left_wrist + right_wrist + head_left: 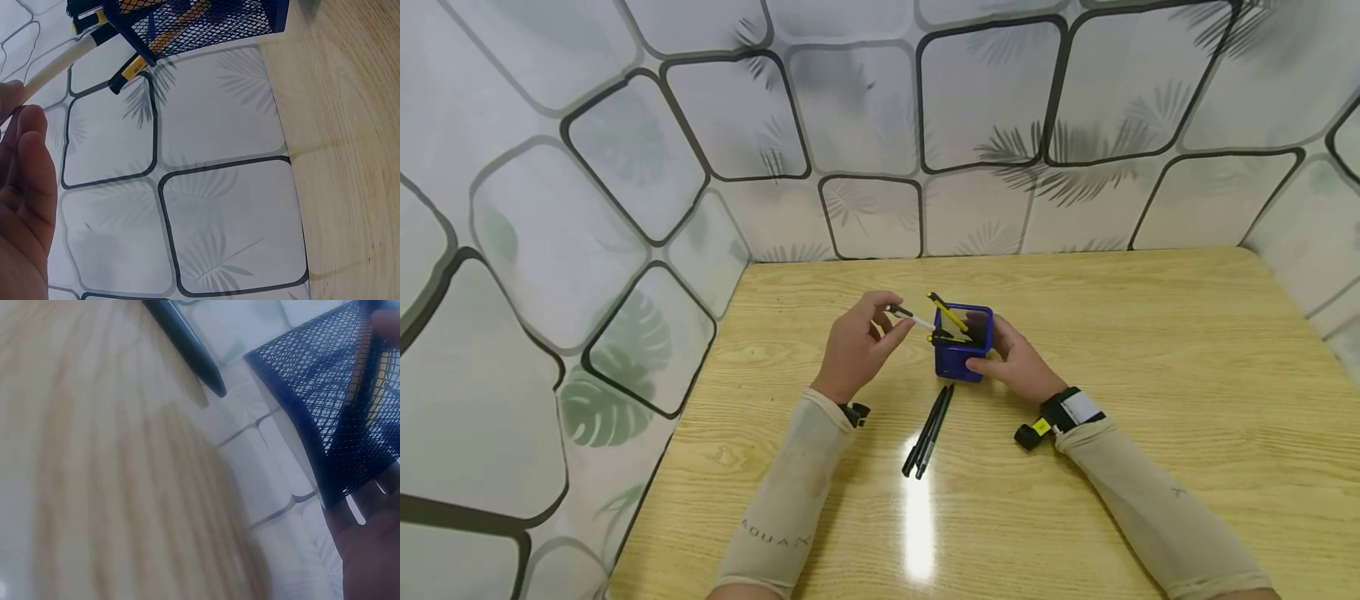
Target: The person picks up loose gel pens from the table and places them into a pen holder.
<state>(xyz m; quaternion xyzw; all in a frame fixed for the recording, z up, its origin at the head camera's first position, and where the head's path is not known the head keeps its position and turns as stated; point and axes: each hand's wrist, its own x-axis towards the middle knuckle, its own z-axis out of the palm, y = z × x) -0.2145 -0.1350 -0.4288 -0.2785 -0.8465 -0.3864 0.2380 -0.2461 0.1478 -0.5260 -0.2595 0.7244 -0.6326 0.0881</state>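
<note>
My left hand pinches a white pen with dark ends between thumb and fingers. The pen slants, with its far end at the rim of a blue mesh pen holder. In the left wrist view the pen's white barrel runs from my fingertips toward the mesh. My right hand grips the holder from its right side, thumb on the front face. Inside the holder, a yellow and black pen leans out over the rim, and another yellow and black one lies lower beside it.
Two dark pens lie side by side on the wooden table, just in front of the holder. Behind the table and on its left stands a wall covering patterned with outlined shapes and leaves. Each wrist wears a strapped camera.
</note>
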